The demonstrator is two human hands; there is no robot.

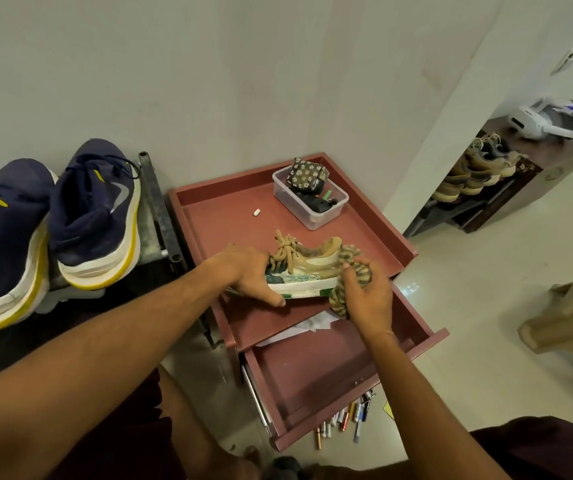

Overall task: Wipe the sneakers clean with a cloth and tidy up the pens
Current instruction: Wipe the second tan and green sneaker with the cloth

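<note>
A small tan sneaker with beige laces and a white-and-green sole lies on the maroon cabinet top. My left hand grips its toe end, fingers curled over the sole edge. My right hand holds a patterned brown-and-cream cloth bunched against the sneaker's heel. Several pens and markers lie scattered on the floor below the cabinet's open drawer.
A clear plastic box with small items and a white eraser sit on the cabinet top. Two navy sneakers stand on a rack at left. More shoes fill a shelf at right. A beige stool stands right.
</note>
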